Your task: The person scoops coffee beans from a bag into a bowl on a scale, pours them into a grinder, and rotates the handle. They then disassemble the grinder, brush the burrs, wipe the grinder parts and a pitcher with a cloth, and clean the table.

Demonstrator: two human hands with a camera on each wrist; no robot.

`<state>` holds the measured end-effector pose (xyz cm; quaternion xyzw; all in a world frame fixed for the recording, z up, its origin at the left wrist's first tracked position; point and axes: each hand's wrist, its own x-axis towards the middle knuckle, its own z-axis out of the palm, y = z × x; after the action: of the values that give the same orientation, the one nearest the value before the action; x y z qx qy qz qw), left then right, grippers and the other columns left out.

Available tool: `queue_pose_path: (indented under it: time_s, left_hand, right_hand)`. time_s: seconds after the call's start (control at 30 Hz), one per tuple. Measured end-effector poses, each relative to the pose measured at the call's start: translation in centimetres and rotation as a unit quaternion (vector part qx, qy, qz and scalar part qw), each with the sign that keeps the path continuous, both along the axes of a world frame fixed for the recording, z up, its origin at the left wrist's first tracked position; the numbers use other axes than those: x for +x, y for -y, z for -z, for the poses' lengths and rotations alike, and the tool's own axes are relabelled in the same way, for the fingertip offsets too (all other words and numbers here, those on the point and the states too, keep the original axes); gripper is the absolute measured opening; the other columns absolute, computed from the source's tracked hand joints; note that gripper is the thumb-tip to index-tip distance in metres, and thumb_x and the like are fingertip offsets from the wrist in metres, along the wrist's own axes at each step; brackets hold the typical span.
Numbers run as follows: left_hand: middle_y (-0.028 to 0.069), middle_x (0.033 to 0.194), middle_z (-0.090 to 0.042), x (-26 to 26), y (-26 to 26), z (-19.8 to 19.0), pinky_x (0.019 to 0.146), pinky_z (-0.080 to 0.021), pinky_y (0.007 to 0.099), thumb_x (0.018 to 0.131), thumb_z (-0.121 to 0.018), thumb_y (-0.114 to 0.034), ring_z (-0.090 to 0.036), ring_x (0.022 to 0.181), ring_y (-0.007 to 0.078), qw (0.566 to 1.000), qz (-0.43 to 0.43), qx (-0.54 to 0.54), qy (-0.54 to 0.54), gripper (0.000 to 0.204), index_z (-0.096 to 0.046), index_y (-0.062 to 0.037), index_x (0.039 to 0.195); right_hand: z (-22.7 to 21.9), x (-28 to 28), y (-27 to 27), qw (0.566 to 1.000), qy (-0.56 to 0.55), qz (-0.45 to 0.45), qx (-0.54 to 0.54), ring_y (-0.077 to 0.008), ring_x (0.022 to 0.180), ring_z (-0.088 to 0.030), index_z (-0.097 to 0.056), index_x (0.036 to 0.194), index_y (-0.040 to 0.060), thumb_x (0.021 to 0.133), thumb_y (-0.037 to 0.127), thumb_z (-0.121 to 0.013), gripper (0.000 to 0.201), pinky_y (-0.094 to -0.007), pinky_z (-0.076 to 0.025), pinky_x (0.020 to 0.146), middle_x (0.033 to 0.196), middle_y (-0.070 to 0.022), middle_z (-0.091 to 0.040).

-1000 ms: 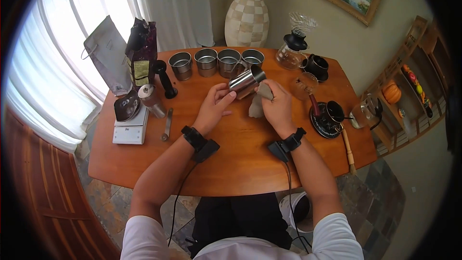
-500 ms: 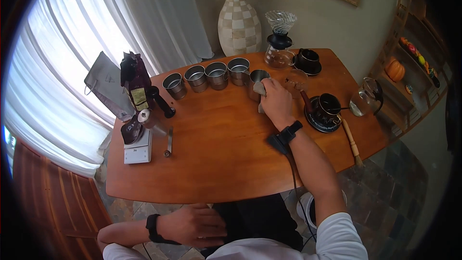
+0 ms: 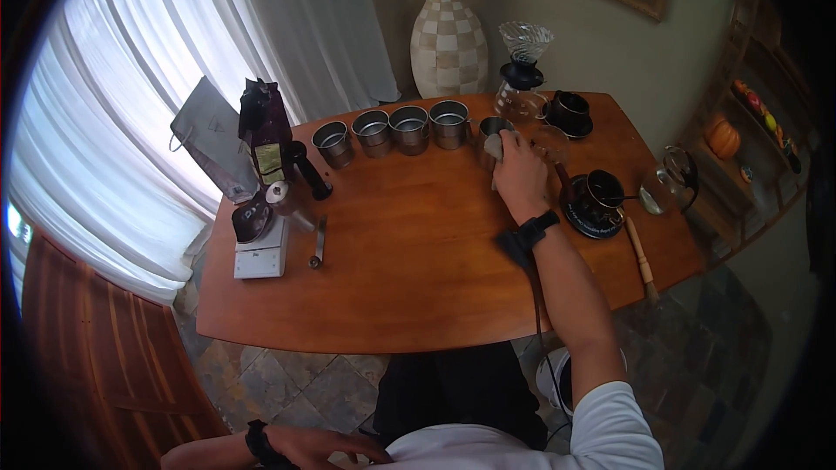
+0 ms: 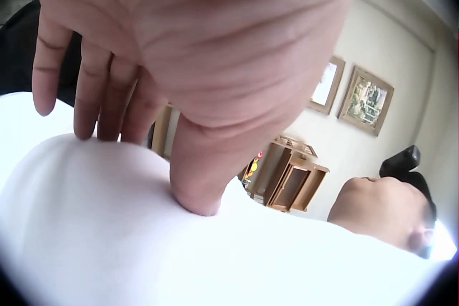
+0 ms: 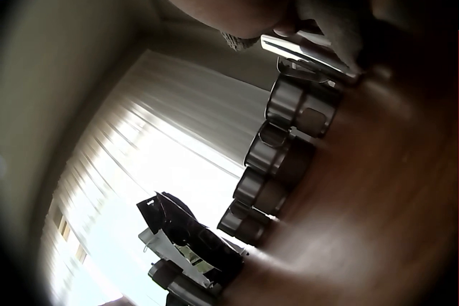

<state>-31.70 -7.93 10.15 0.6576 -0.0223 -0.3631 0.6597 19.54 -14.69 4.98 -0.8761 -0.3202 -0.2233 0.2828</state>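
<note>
My right hand [image 3: 522,176] reaches over the far right part of the table, its fingers at the rim of a steel cup [image 3: 495,125]. It grips the cup together with a grey cloth [image 3: 494,148], which hangs against the cup's near side. In the right wrist view the cloth [image 5: 337,22] is dark beside the cup [image 5: 305,55]. Four similar steel cups, told as several [image 3: 409,129], stand in a row to the left. Down at the white shirt [image 4: 107,213], my left hand [image 4: 193,40] rests with fingers extended, fingertips touching the fabric.
A glass pitcher [image 3: 550,141], a black cup on a saucer [image 3: 570,109], a dripper [image 3: 522,74] and a black pot [image 3: 601,191] stand around the right hand. A brush [image 3: 640,252] lies at the right edge. A scale [image 3: 259,257], grinder [image 3: 292,209] and bags [image 3: 266,135] stand left.
The steel cup has gone from between both hands down to the table, then slightly right, with the right hand and cloth. The left hand has let go and drawn back to the body.
</note>
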Motion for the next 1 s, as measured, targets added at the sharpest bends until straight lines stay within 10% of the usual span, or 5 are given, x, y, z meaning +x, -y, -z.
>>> queue_pose_path:
  time_s: [0.23, 0.47, 0.57, 0.63, 1.0]
  left_hand:
    - [0.0100, 0.132, -0.064, -2.4, -0.8, 2.2, 0.097, -0.050, 0.0414, 0.094, -0.081, -0.036, -0.061, 0.114, 0.0245, 0.998, -0.011, -0.021, -0.060, 0.052, -0.065, -0.0072, 0.133]
    - [0.0103, 0.134, -0.063, -3.5, -1.5, 3.9, 0.100, -0.049, 0.0415, 0.093, -0.082, -0.034, -0.060, 0.117, 0.0248, 0.996, -0.025, -0.071, 0.040, 0.052, -0.064, -0.0075, 0.134]
    - [0.0102, 0.137, -0.061, -4.6, -1.5, 4.4, 0.102, -0.048, 0.0422, 0.093, -0.082, -0.033, -0.058, 0.120, 0.0256, 0.991, 0.009, -0.064, -0.117, 0.055, -0.062, -0.0074, 0.137]
    - [0.0095, 0.130, -0.064, -3.5, -0.4, 1.8, 0.100, -0.048, 0.0407, 0.092, -0.083, -0.031, -0.058, 0.118, 0.0241, 0.988, -0.115, -0.089, -0.051, 0.045, -0.068, -0.0064, 0.126]
    - [0.0101, 0.131, -0.063, -5.2, -0.4, 2.8, 0.104, -0.044, 0.0424, 0.091, -0.083, -0.033, -0.057, 0.118, 0.0252, 0.986, -0.104, -0.102, -0.078, 0.048, -0.067, -0.0063, 0.128]
  right_hand:
    - [-0.8, -0.6, -0.7, 0.998, -0.007, -0.010, -0.053, -0.0409, 0.098, -0.072, -0.058, 0.131, 0.0066, 0.086, 0.011, -0.071, 0.047, -0.0513, -0.060, 0.079, 0.120, -0.0195, -0.069]
    - [-2.8, 1.8, -3.1, 0.990, 0.026, 0.035, -0.132, -0.0391, 0.081, -0.076, -0.067, 0.100, 0.0000, 0.091, 0.012, -0.064, 0.015, -0.0484, -0.062, 0.072, 0.086, -0.0220, -0.075]
    - [-3.1, 3.2, -4.2, 0.990, 0.044, 0.041, -0.127, -0.0384, 0.083, -0.076, -0.070, 0.094, -0.0002, 0.091, 0.011, -0.062, 0.014, -0.0479, -0.062, 0.074, 0.086, -0.0217, -0.075]
    - [-3.3, 4.0, -5.0, 0.990, 0.050, 0.040, -0.129, -0.0382, 0.083, -0.076, -0.071, 0.093, 0.0001, 0.091, 0.011, -0.061, 0.015, -0.0479, -0.062, 0.074, 0.087, -0.0217, -0.076]
    - [-2.9, 2.6, -7.3, 0.992, -0.016, -0.075, -0.096, -0.0436, 0.093, -0.072, -0.062, 0.135, 0.0127, 0.092, 0.026, -0.071, 0.046, -0.0535, -0.058, 0.082, 0.098, -0.0233, -0.075]
